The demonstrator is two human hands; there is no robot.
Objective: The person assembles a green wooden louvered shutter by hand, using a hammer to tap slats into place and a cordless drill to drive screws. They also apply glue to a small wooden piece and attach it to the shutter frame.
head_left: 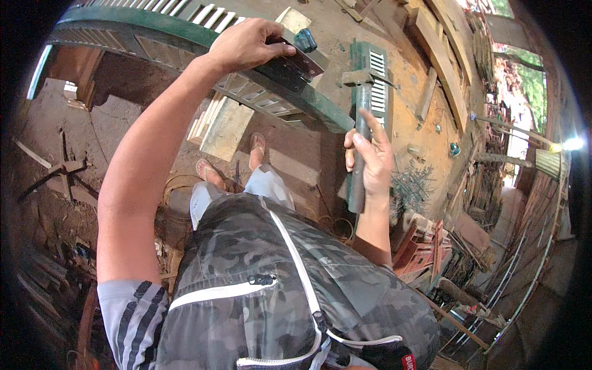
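My right hand (373,154) is wrapped round the handle of a claw hammer (363,98), held upright with its metal head on top. The index finger lies along the handle. At the far left, my left hand (250,46) pinches the edge of a dark flat plate (297,69). This plate rests against the end part of a long green slatted wooden frame (148,23). A small blue object (305,41) sits just beyond the fingertips, beside a pale wood block (293,20).
A smaller green slatted panel (377,86) lies behind the hammer head. Long planks (439,68) lie at the far right. Nearer are a heap of nails (412,188) and a reddish wooden frame (425,250). A pale board (228,129) is by my feet.
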